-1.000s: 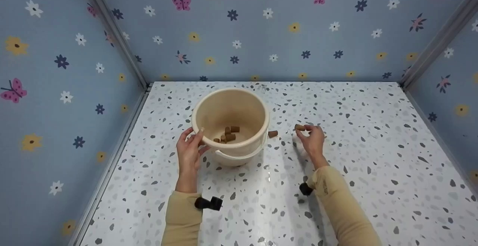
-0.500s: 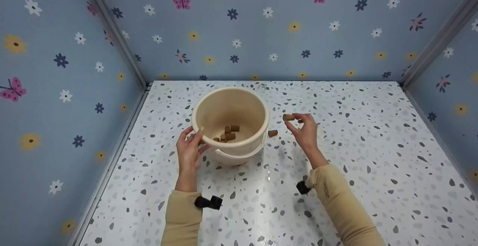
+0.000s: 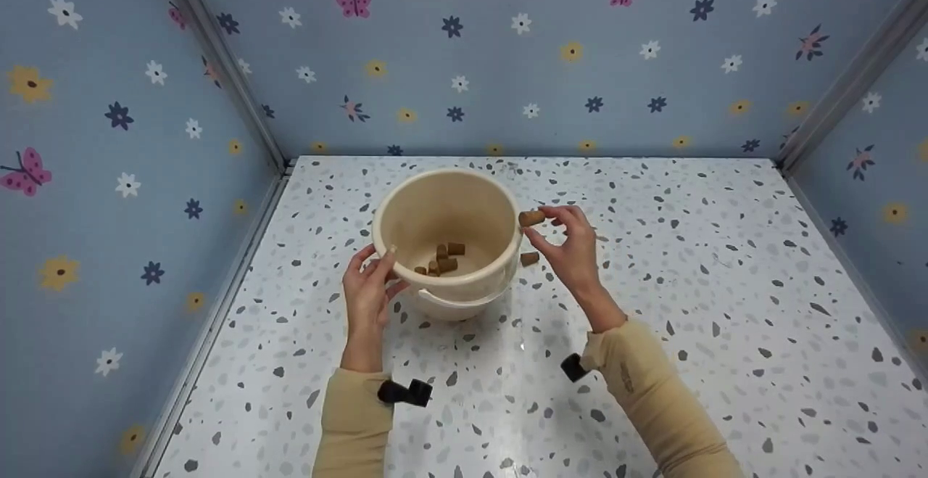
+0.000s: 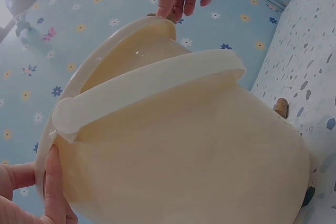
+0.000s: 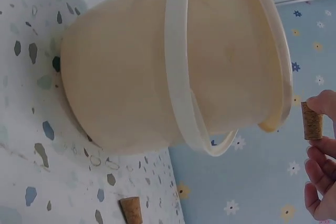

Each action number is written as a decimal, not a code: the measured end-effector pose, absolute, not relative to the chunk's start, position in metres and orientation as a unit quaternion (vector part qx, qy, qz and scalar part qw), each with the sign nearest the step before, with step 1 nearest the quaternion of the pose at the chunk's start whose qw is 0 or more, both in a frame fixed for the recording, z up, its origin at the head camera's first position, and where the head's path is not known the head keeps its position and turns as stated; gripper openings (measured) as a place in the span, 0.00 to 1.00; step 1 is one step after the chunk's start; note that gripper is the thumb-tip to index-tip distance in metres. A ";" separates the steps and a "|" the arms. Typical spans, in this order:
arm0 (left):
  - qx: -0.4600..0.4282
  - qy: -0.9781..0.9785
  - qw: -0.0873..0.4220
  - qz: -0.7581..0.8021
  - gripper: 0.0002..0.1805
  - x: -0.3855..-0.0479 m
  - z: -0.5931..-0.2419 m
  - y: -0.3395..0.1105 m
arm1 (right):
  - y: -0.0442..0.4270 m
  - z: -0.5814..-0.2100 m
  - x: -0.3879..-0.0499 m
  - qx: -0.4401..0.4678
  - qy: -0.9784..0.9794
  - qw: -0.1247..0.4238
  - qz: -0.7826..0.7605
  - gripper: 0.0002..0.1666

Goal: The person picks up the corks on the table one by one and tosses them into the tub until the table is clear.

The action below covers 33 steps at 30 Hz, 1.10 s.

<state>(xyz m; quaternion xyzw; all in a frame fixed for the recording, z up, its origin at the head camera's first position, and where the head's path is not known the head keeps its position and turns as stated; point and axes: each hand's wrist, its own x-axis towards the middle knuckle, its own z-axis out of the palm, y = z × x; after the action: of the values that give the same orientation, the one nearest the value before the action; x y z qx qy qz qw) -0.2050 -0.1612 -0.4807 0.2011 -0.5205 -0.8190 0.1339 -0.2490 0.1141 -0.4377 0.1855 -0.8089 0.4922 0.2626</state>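
A cream plastic bucket [image 3: 464,286] stands upright on the table, with several corks [image 3: 448,265] lying at its bottom. My left hand [image 3: 368,293] grips the left side of its rim, thumb over the edge and fingers outside. My right hand [image 3: 576,253] pinches a cork [image 3: 531,218] between thumb and fingertips, level with the right side of the rim; the right wrist view shows this held cork [image 5: 312,121] just outside the rim. One more cork [image 3: 530,258] lies on the table beside the bucket, below the right hand.
The white speckled table [image 3: 696,304] extends around the bucket. Blue panels [image 3: 507,64] with flowers and butterflies enclose it at the back and both sides, joined by grey metal corner posts [image 3: 217,57]. The bucket's white handle [image 3: 464,302] hangs down along its front.
The right hand has carried its cork up and leftward from over the table to the bucket's right rim. The left hand and the bucket have stayed in place.
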 end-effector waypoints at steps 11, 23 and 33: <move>0.187 -0.496 0.119 -0.840 0.27 -0.237 -0.544 -0.181 | 0.086 -0.428 -0.241 0.213 -0.802 0.242 0.503 0.19; 0.215 -0.533 0.115 -0.810 0.30 -0.229 -0.524 -0.175 | 0.061 -0.426 -0.236 0.248 -0.800 0.250 0.486 0.20; 0.202 -0.535 0.145 -0.808 0.35 -0.265 -0.596 -0.194 | 0.059 -0.426 -0.235 0.246 -0.811 0.236 0.475 0.26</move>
<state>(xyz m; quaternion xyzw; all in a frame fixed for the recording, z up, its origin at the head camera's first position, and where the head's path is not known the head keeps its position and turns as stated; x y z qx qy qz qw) -0.2653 -0.1938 -0.5964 0.2019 -0.5348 -0.8077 0.1446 -0.2355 0.0594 -0.4259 0.2459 -0.8114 0.4749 0.2358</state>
